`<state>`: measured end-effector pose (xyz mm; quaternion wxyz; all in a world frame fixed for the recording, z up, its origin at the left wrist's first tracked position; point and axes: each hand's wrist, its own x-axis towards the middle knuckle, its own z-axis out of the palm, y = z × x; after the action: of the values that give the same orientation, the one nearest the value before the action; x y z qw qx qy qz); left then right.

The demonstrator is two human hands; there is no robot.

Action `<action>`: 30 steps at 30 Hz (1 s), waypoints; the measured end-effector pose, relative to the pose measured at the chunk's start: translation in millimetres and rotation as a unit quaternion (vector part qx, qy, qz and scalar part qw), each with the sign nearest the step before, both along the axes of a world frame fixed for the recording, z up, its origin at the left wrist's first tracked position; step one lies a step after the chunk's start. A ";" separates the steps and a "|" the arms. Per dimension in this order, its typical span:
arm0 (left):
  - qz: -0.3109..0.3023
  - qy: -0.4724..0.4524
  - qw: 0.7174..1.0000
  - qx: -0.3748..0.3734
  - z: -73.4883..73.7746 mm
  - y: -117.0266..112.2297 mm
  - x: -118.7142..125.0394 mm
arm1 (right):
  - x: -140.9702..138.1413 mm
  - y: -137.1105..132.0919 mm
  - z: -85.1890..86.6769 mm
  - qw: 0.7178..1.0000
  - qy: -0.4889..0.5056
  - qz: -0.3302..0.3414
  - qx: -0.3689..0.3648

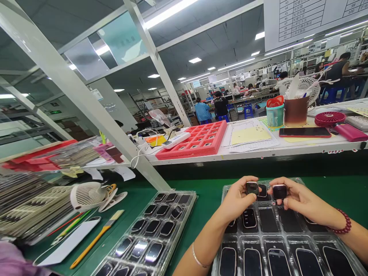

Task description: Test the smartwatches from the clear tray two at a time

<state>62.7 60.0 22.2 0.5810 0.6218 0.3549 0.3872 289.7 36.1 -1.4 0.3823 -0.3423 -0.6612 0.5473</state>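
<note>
Left hand (237, 200) pinches a watch case (252, 188); right hand (299, 199) pinches a second case (280, 191). Clear tray (297, 180): 6 o'clock row full, centre slots part empty.

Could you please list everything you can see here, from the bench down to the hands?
clear plastic trays: two, holding dark smartwatch bodies, on the green mat
compartment tray: one, red, on the white bench
phone: one, dark, bench right
desk fan: one, red, bench right
clip fan: one, white, left of the trays
co-workers: several, seated, background
left hand: one, holding a smartwatch body above the nearer tray
right hand: one, holding a second body, red beaded bracelet on its wrist
</note>
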 end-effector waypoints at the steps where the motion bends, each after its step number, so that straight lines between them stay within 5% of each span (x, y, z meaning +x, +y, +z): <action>1: -0.001 0.004 1.000 0.001 0.3 -0.2 0.0 | 0.5 0.5 -0.1 1.000 -0.005 -0.002 0.001; 15: -0.011 0.001 1.000 -0.019 -1.5 1.0 -0.4 | -1.0 3.9 -5.0 0.998 0.059 -0.009 -0.035; 24: -0.052 -0.263 0.952 -0.151 1.7 11.5 -11.0 | 13.9 14.3 3.1 0.952 0.232 -0.036 -0.198; 30: -0.062 -0.310 0.919 -0.236 4.7 17.9 -17.8 | 20.1 19.3 4.3 0.918 0.300 -0.021 -0.259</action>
<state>44.9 77.9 26.9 0.8144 0.3365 0.1988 0.4290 309.8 55.4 2.9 0.4724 -0.2629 -0.3429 0.7682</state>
